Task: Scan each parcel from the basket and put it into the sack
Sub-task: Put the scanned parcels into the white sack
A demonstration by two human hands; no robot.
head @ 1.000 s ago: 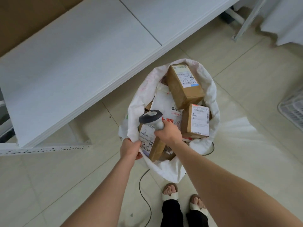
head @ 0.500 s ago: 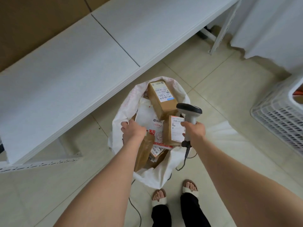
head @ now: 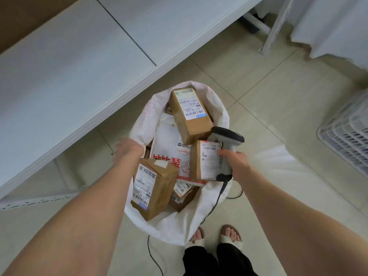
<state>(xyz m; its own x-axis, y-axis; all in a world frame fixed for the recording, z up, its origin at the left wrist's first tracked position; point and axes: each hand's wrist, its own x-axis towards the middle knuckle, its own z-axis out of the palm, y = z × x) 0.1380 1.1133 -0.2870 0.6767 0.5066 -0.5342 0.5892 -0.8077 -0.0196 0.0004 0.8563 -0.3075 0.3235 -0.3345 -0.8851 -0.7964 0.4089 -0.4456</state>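
The white sack stands open on the floor in front of me, holding several labelled parcels. A long brown box lies at its far side, with a white mailer bag under it. A small brown box sits at the right, and another brown box leans at the near left. My left hand is blurred at the sack's left rim, fingers spread, holding nothing. My right hand grips the handle of the grey barcode scanner over the sack's right rim.
A white plastic basket stands at the right edge. A white table runs along the left and back, its leg at the upper right. The scanner's cable trails on the tiled floor near my sandalled feet.
My left hand let go of the brown box, which now leans in the sack's near left, and moved out to the left rim. The right hand swung the scanner to the sack's right side.
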